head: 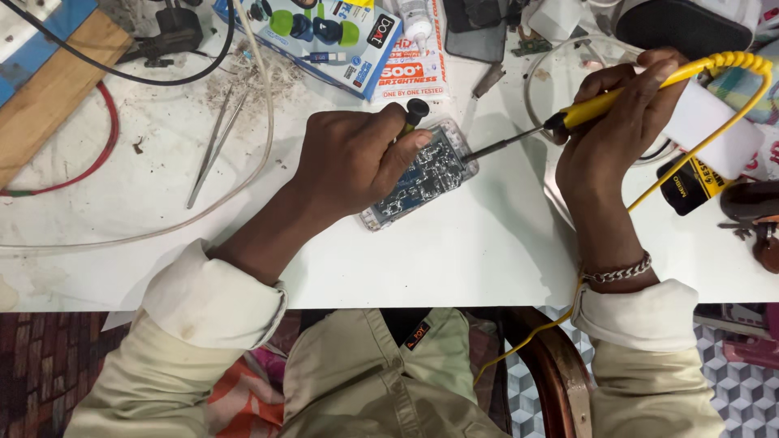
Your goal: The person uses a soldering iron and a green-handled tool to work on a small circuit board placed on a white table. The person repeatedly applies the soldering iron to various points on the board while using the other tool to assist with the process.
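The left hand [353, 158] lies over one circuit board [422, 174] in a clear case, hiding the board's near-left half; only the far-right part, blue with silver solder points, shows. Its fingers are curled together and pressed down on the board, and a short black stub [416, 109] pokes out above the knuckles, though whether the fingers pinch it cannot be told. The board sits on the white table [454, 251], about mid-table.

Right of the board, the right hand [613, 134] is clamped around one yellow-handled soldering iron [600, 101]; its dark tip [479, 152] ends at the board's right edge. Whether it touches is hard to make out. The yellow cord [730, 61] loops away from the board and drops off the table's near edge.

Left of the board lies one pair of tweezers [213, 146], well apart from it. Beyond the board, one blue carton [320, 40] is cut off by the frame; what is inside cannot be seen, and one white bottle [415, 20] just beside it is cut off too. Far right of the board, dark objects are cropped and unclear.
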